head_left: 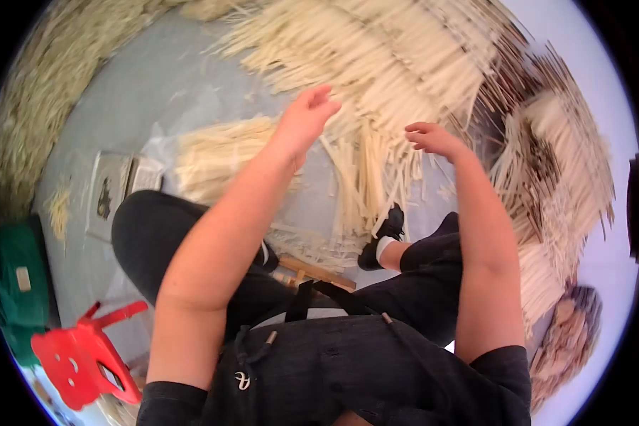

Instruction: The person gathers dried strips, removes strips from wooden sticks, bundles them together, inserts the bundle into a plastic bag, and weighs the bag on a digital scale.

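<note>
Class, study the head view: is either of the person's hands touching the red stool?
No, the left hand and the right hand are both out near the pale strips, apart from the red stool at lower left.

Around us we see a smooth grey floor [184, 78], a little lighter in places. On our right rises a plain whitish wall [600, 71] with a faint blue tint, and at its far edge we notice a dark object [635, 206], too cut off for us to identify. At our lower left we have a small red chair [74, 366] bearing a smiling face, near a green container [21, 248] with a pale label. Our light is bright and soft.
</note>
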A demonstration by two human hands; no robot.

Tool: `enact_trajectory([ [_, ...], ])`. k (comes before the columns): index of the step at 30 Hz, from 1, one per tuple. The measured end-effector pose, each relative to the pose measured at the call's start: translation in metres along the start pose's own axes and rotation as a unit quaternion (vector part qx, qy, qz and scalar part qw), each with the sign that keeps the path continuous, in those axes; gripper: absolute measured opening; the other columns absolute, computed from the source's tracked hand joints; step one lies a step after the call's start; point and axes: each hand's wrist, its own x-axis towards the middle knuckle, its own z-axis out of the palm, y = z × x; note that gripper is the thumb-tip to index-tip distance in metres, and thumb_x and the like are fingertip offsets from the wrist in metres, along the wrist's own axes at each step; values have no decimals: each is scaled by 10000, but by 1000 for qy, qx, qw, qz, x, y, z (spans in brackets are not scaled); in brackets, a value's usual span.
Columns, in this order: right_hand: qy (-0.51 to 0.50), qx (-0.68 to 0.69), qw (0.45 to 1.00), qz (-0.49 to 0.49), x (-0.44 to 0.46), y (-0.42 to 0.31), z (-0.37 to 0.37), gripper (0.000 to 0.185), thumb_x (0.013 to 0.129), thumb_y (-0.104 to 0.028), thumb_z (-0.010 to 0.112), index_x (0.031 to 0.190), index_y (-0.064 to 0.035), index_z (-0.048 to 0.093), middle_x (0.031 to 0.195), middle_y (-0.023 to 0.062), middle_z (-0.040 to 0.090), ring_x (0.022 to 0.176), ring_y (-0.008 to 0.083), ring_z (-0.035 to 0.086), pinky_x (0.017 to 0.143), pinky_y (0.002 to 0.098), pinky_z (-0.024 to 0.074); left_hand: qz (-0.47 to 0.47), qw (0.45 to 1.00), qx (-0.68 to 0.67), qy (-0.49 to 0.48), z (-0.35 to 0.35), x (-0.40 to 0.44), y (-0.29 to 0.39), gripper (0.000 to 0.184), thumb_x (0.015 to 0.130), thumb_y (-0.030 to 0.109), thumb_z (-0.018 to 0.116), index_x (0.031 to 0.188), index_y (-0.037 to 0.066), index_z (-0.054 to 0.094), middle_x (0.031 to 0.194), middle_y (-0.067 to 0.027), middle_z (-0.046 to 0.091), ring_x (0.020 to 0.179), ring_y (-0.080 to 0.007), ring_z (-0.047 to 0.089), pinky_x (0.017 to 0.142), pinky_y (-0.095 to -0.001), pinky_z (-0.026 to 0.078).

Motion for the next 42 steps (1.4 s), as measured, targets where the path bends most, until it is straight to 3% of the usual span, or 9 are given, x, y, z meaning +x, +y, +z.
enact_trajectory([
  [6, 44, 65, 984, 160, 89, 98, 42, 441, 824, -372, 660, 1175, -105, 642, 988, 35, 682, 824, 129, 652, 709, 311, 501, -313, 949, -18, 29, 33, 81, -166, 597, 852, 267, 645, 1393, 128, 434, 1385, -68, 462, 1239, -237, 414, 1001, -438, 360],
  [13, 139, -54, 958, 244, 134, 230, 125, 535, 771, -396, 667, 1176, -50, 623, 1073, 143, 677, 885, 292, 668, 804, 394, 515, -312, 939, 138, 45, 18, 114, -303, 600, 848, 249, 627, 1399, 112, 432, 1328, -122, 513, 1163, -234, 490, 969, -356, 389],
  [15, 283, 38, 906, 312, 127, 213, 137, 648, 746, -372, 633, 1246, 32, 547, 1222, 236, 597, 1162, 360, 559, 999, 387, 431, -293, 942, 156, 49, 19, 117, -319, 607, 845, 268, 623, 1399, 105, 434, 1293, -127, 538, 1092, -215, 524, 897, -316, 415],
  [19, 222, 56, 901, 368, 134, 227, 142, 638, 717, -384, 687, 1198, 15, 559, 1213, 225, 601, 1161, 356, 564, 971, 384, 447, -378, 915, 131, 51, 20, 121, -317, 612, 843, 283, 623, 1400, 112, 435, 1286, -114, 542, 1058, -205, 522, 836, -327, 428],
  [21, 153, -19, 900, 408, 132, 229, 151, 598, 705, -391, 686, 1153, -8, 583, 1226, 209, 600, 1181, 348, 552, 984, 390, 436, -379, 919, 78, 80, 20, 123, -312, 587, 840, 232, 624, 1359, 13, 457, 1340, -150, 523, 1223, -267, 500, 998, -379, 409],
  [30, 171, -278, 897, 297, 118, 226, 164, 342, 857, -255, 555, 1190, -179, 562, 1108, 160, 635, 1031, 353, 610, 870, 475, 470, -388, 914, 46, 106, 21, 125, -303, 538, 844, 202, 606, 1337, 19, 490, 1327, -148, 536, 1227, -265, 498, 1017, -373, 392],
  [34, 167, -125, 907, 366, 95, 243, 149, 269, 891, -232, 512, 1144, -158, 562, 1069, 121, 618, 961, 371, 614, 832, 488, 486, -369, 922, 43, 109, 26, 126, -307, 518, 847, 195, 604, 1325, 21, 504, 1311, -145, 547, 1216, -263, 505, 1011, -369, 394],
  [37, 282, -94, 885, 359, 79, 242, 146, 313, 888, -229, 536, 1196, -182, 554, 1115, 190, 613, 947, 385, 616, 748, 491, 503, -365, 925, 47, 96, 30, 126, -304, 504, 845, 191, 605, 1314, 28, 516, 1294, -140, 557, 1196, -258, 516, 989, -366, 407],
  [42, 458, -208, 858, 103, 67, 232, 142, 286, 912, -241, 519, 1188, -175, 554, 881, 174, 670, 824, 395, 639, 707, 489, 497, -373, 923, 27, 90, 36, 125, -302, 506, 852, 205, 624, 1315, 35, 513, 1285, -141, 559, 1169, -252, 525, 965, -361, 417],
])
